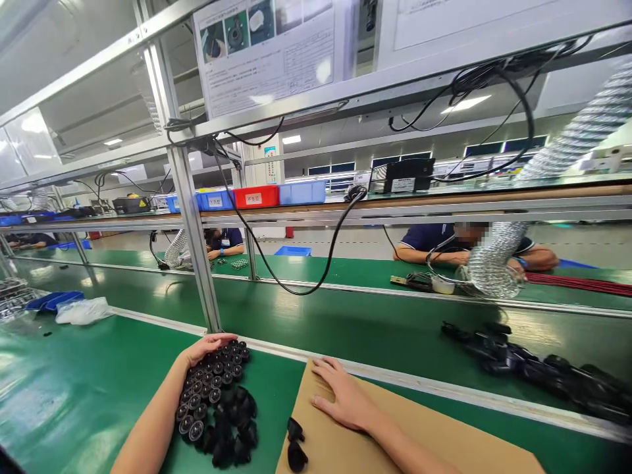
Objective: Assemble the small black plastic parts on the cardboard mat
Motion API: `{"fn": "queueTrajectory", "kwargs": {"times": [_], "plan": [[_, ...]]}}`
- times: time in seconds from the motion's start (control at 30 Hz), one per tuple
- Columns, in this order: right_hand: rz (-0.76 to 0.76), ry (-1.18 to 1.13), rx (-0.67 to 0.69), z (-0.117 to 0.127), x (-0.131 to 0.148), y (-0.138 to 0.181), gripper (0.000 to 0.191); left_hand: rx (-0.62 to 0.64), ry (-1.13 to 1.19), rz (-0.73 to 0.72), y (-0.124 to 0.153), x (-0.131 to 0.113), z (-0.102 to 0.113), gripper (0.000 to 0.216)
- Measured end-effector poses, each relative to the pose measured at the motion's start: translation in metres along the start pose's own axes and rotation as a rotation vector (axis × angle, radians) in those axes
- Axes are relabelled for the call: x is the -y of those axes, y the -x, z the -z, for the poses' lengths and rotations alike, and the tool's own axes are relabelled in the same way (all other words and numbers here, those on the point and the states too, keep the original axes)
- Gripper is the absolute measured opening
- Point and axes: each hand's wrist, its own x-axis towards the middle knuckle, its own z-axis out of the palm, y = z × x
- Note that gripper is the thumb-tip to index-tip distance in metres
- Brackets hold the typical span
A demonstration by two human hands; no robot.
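My left hand (207,347) lies along the far left edge of a cluster of round black parts with clear-looking round faces (212,380). Its fingers are stretched out and it grips nothing. Just nearer to me is a heap of dull black cup-like parts (230,424). On a sheet of brown cardboard (419,431), my right hand (343,396) rests flat with fingers apart. Two small black parts (296,444) sit near the cardboard's left edge, below the right hand and apart from it.
Beyond a metal rail (444,390), a green belt-like surface carries a blurred row of black parts (533,365). An aluminium post (197,243) rises beyond my left hand. A black cable (296,289) hangs in a loop. Blue trays (54,301) lie at left; co-workers sit opposite.
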Motion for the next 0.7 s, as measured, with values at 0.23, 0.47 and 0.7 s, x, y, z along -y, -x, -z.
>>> {"fn": "queueTrajectory", "kwargs": {"times": [0.23,0.47,0.7], "plan": [[0.109,-0.054,0.051,-0.004,0.018,-0.01,0.074,0.067,0.078,-0.015,-0.034,0.006,-0.042,0.065],[0.19,-0.059,0.09,-0.019,0.026,-0.029,0.073,-0.131,0.248,-0.026,-0.027,0.024,-0.044,0.07],[0.227,-0.032,0.098,-0.026,0.024,-0.017,0.069,-0.732,0.304,-0.069,0.004,0.043,-0.036,0.051]]}}
